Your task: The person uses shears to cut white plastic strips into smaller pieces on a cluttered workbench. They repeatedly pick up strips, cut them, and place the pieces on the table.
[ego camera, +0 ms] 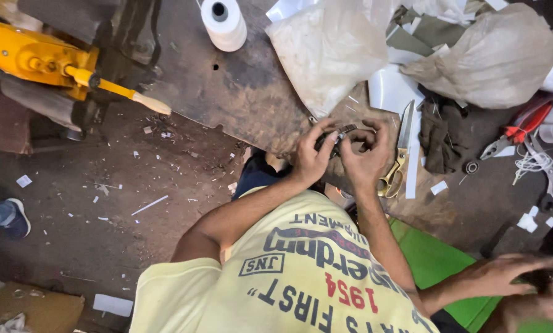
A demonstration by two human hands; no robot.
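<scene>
My left hand (313,157) and my right hand (366,161) meet over the edge of a worn dark worktable (239,92). Both pinch a small dark piece (337,134) between the fingertips; what kind of piece it is I cannot tell. My forearms reach up to it from my yellow printed shirt (289,277). A pair of scissors with brass-coloured handles (401,151) lies just to the right of my right hand, blades pointing away from me.
A white thread spool (224,23) stands at the back. Filled plastic bags (332,49), a dark cloth (440,132), red pliers (518,131) and white cord (532,161) crowd the right. A yellow tool (39,58) sits at far left. Another person's hands (511,283) work over a green sheet (437,259).
</scene>
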